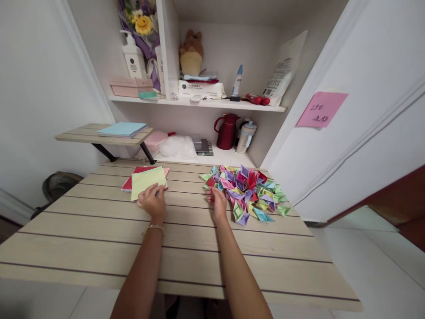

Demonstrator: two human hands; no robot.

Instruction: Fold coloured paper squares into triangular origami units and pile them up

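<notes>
Head view, left hand (152, 200) half-curled, touching yellow paper (146, 178)

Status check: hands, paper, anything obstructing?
Left hand over yellow-green sheet, near right corner, grip unclear. Right hand at left edge of folded-paper pile, hold unclear. Pile crowds right hand's right side.

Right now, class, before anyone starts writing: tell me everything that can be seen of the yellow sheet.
The yellow sheet is pale, slightly greenish and four-sided, with straight edges; it looks like thin, plain paper. It lies spread out, no fold visible, askew over red paper and pink paper, on the left side of the table. The left grip covers its near right corner, fingers bent; whether they pinch it or merely rest there cannot be told.
</notes>
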